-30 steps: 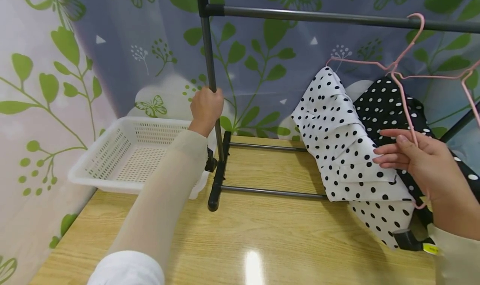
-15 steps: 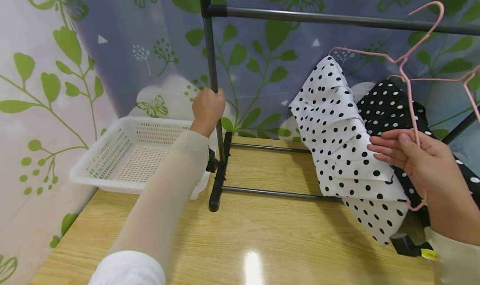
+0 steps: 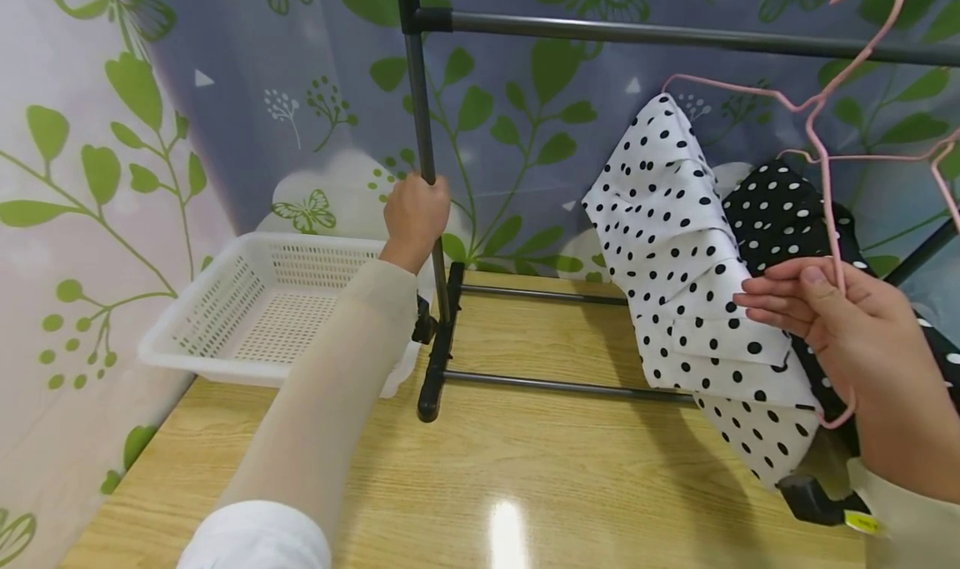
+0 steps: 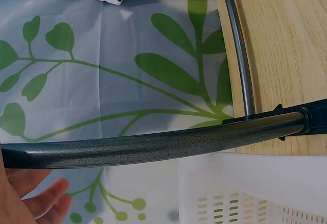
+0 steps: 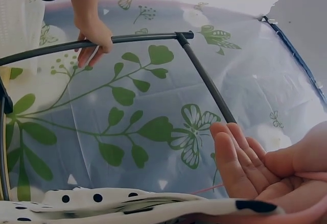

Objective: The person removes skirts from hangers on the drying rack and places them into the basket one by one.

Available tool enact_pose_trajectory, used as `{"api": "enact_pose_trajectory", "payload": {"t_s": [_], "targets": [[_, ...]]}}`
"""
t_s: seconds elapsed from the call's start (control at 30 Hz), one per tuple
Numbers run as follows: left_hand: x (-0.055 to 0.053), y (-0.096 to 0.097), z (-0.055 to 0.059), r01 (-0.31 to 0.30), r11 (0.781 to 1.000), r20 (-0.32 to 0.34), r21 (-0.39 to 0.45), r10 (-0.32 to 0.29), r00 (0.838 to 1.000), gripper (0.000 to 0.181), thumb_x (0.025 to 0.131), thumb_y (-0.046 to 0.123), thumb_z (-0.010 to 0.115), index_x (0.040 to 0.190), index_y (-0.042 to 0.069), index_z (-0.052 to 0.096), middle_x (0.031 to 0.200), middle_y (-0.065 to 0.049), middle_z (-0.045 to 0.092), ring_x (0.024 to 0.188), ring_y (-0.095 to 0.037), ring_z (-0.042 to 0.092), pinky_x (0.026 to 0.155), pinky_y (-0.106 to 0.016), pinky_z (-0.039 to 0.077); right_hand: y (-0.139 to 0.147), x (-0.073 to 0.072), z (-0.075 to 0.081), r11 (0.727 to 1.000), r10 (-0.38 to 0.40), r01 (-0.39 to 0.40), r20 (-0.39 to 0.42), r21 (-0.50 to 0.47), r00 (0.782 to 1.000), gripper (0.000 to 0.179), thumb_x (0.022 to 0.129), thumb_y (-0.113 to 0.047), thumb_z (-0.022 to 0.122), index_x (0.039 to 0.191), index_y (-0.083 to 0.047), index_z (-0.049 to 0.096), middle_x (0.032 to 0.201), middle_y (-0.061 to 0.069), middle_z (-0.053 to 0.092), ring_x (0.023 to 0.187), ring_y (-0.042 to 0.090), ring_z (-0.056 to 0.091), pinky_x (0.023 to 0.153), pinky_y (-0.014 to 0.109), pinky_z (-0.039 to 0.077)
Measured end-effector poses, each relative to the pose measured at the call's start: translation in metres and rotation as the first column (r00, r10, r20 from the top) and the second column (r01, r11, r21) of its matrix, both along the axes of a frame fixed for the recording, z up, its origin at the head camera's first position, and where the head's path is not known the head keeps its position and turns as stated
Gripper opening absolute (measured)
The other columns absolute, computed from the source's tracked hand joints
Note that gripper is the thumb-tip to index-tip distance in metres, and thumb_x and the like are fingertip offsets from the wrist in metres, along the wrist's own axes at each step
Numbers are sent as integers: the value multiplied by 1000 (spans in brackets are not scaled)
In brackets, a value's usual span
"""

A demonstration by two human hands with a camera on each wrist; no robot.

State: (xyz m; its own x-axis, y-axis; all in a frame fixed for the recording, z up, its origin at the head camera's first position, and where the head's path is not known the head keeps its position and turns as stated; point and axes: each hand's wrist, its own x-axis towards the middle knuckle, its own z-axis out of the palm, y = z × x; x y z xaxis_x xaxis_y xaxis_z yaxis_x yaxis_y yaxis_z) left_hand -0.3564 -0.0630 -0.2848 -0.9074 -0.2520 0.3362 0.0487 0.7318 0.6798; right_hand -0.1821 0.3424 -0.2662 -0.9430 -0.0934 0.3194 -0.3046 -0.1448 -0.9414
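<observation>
My left hand (image 3: 416, 219) grips the upright post (image 3: 420, 111) of a dark metal clothes rack, and in the left wrist view that hand (image 4: 30, 198) shows at the lower left by the tube. A pink wire clothes hanger (image 3: 825, 177) is held in my right hand (image 3: 862, 319), its wire running between thumb and palm while the other fingers point left. From this hanger hangs a white garment with black dots (image 3: 667, 244). The hanger's hook rises above the rack's crossbar (image 3: 600, 32). Behind it, a black garment with white dots (image 3: 768, 211) hangs on another pink hanger (image 3: 877, 158).
A white perforated plastic basket (image 3: 202, 311) stands left of the rack foot (image 3: 431, 386). Two thin lower bars (image 3: 540, 383) run right from the foot, over the wooden tabletop (image 3: 465, 461). A leaf-patterned curtain (image 3: 300, 94) covers the background.
My right hand has tilted and lifted the hanger with the white dotted garment, and its hook has risen from the crossbar and shifted right. My left hand stays on the post.
</observation>
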Motion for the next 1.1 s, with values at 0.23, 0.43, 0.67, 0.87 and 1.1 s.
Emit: {"api": "enact_pose_trajectory", "payload": {"t_s": [0.23,0.43,0.67,0.87,1.1], "targets": [[-15,8,5,33,999,-10,-8,-33,999,38,100,29,37,66,13,44,54,-2,41,42,-18,34,42,-32,30,0,3,2,1000,-20,20,-2,19,1000,28,101,-21,45,107,2,59,98,8,73,87,16,72,76,23,55],[-25,15,6,57,998,-7,1,-57,998,38,100,28,35,65,14,41,53,0,37,40,-15,28,41,-30,26,0,4,2,998,-30,31,-28,52,999,28,102,-20,44,108,2,59,99,8,73,87,16,72,76,23,55],[-37,22,7,85,996,-1,14,-85,996,39,99,29,35,64,14,41,55,-2,40,43,-17,31,42,-31,27,-3,6,4,1000,12,-12,-33,-4,999,27,103,-15,41,108,4,59,98,12,73,87,19,72,76,26,56],[-45,28,12,99,995,-9,9,-99,995,39,99,28,34,63,14,39,54,-1,37,42,-15,27,41,-30,25,-1,6,4,997,74,-75,-56,-24,996,28,104,-10,36,110,5,59,100,13,72,89,21,72,78,26,55],[-50,35,14,121,993,-20,14,-120,993,39,99,29,35,64,14,40,55,-1,38,43,-16,28,41,-30,26,-1,7,4,999,46,-45,-65,10,997,27,104,-11,37,110,4,59,98,12,73,88,19,72,77,25,55]]}}
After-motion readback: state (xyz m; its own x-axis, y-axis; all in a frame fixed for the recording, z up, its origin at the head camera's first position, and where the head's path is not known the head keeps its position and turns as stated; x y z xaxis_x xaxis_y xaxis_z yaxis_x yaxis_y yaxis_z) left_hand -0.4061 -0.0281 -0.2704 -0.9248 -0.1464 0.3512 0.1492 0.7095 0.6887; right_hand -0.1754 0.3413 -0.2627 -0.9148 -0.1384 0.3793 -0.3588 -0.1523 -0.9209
